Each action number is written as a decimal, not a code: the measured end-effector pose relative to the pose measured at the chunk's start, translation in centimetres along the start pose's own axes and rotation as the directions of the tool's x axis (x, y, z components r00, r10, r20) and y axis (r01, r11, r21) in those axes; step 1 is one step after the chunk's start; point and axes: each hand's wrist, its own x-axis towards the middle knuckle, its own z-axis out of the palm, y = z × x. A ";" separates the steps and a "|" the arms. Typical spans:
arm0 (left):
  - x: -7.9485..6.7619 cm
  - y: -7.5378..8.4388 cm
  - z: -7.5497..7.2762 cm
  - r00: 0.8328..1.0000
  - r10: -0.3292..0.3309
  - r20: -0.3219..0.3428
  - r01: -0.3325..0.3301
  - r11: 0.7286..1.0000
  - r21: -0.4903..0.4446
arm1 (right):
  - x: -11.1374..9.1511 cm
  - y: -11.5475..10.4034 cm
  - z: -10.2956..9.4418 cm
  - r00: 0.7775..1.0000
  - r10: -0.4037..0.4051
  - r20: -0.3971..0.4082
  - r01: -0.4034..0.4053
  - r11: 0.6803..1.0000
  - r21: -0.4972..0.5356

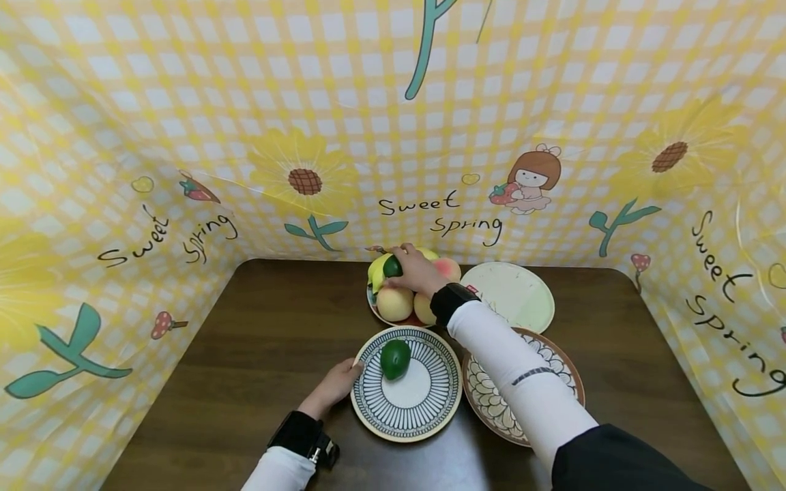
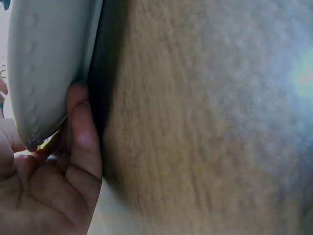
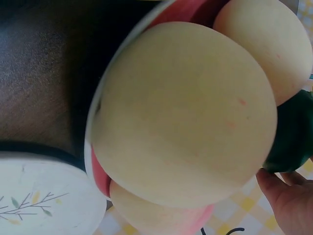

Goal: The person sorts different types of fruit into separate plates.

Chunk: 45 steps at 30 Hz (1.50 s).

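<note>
My left hand (image 1: 333,389) grips the left rim of a black-and-white striped plate (image 1: 408,416), thumb over the edge and fingers underneath; the left wrist view shows the plate's pale underside (image 2: 51,63). On that plate lies one smooth dark green oval fruit (image 1: 395,359). At the back, my right hand (image 1: 420,271) holds a second dark green fruit (image 1: 393,266) between thumb and fingers, over a bowl with a red inside (image 3: 101,174). Several pale peaches (image 1: 394,303) and yellow bananas (image 1: 376,273) fill this bowl. A peach (image 3: 186,112) hides part of the held fruit in the right wrist view.
A pale green plate (image 1: 522,296) stands right of the bowl, with a brown-rimmed petal-pattern plate (image 1: 485,402) in front of it, partly under my right sleeve. Yellow checked cloth (image 1: 368,116) walls in the dark wooden table (image 1: 245,354) at the back and sides.
</note>
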 end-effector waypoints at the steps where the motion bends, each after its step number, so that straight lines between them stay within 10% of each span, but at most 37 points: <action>1: 0.0 0.0 0.0 1.000 -0.003 0.000 0.003 1.000 -0.001 | 0.1 0.1 0.1 1.000 0.001 0.000 -0.001 1.000 -0.005; 45: -0.2 0.3 0.0 1.000 0.009 -0.019 -0.009 1.000 0.017 | 0.3 0.0 1.7 0.998 0.024 -0.062 -0.021 0.999 0.044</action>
